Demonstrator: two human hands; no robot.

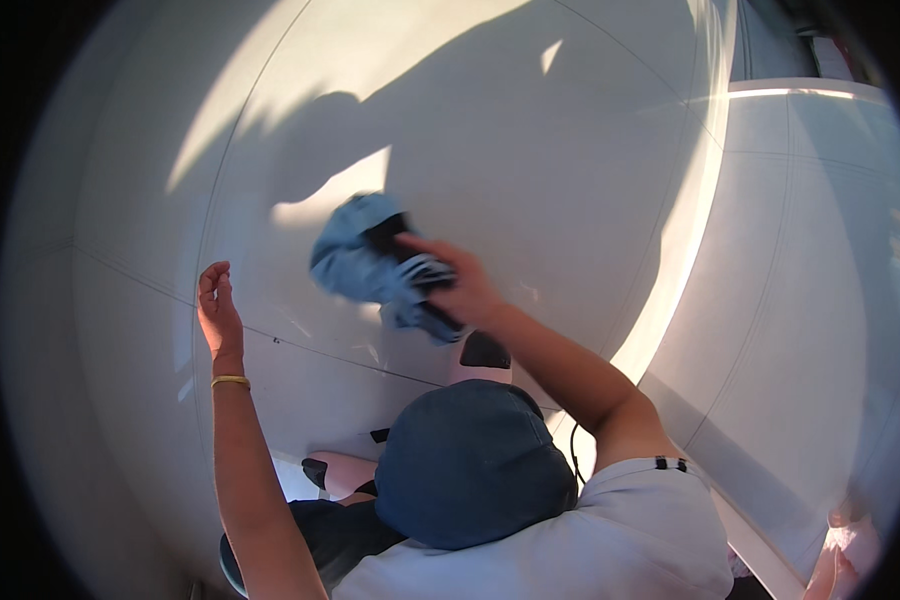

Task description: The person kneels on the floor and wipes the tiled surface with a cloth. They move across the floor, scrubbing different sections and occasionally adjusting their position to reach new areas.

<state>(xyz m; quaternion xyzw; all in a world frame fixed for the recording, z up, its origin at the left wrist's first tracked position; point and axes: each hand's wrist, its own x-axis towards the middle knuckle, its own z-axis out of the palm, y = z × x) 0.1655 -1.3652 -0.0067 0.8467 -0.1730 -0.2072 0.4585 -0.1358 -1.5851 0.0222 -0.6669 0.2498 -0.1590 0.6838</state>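
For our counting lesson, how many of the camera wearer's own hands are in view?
2. The left hand is at the left, above a yellow bangle; the right hand, near the middle, grips a blue-and-black bundle. Neither is fully hidden.

- Mounted on the wearer's head, as the left one of two side-by-side wide fisheye cameras.
- Facing down from above the torso, toward the pale tiled floor (530, 150).
- Set upright and unmirrored, with picture left matching the wearer's own left.
- Near enough to take in both the left hand (217, 302) and the right hand (464, 288), well inside the rim.
- Wide enough to catch the white shirt (530, 565) along the lower edge.
- Bending straight edges into curves and darkening to black at the corners.
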